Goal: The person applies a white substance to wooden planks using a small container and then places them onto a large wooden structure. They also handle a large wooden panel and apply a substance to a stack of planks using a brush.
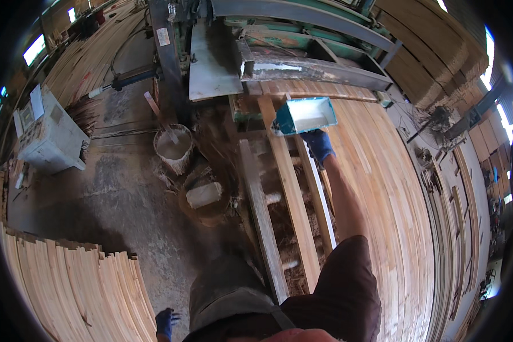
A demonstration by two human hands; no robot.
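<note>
My right hand point(319, 145), in a blue glove, grips a teal glue box point(285, 121) with a white inside. It is held tilted over the far end of the wooden strips. Below it, a narrow strip point(319, 196) carries a white band along one edge, and a plain strip point(290, 196) runs parallel to it on the left. My gloved left hand point(165, 323) hangs low at the lower left, fingers apart and holding nothing. Nearest to it is a stack of light wood strips point(80, 285).
Long strips lie side by side as a panel point(376, 211) on the right. Ahead stands a green and grey metal press frame point(319, 71). On the left are a glue-crusted bucket point(179, 165) with a stick, a whitish block point(204, 195) and a grey cabinet point(54, 139).
</note>
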